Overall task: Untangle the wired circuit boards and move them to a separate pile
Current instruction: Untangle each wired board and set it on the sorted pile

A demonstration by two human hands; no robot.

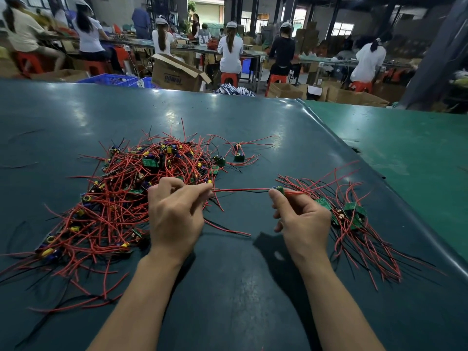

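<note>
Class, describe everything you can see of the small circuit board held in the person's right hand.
The circuit board is small and green, mostly hidden by the right hand, whose thumb and fingertips pinch it above the dark green table. Its parts cannot be made out. A red and a black wire run from it, nearly straight, to the left hand, which pinches them. More red wires fan out rightward over the sorted pile.

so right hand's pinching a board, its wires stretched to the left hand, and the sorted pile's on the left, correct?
Not quite. The head view shows the sorted pile on the right; the big tangled heap is on the left. The rest holds: right hand, board, left hand.
</note>
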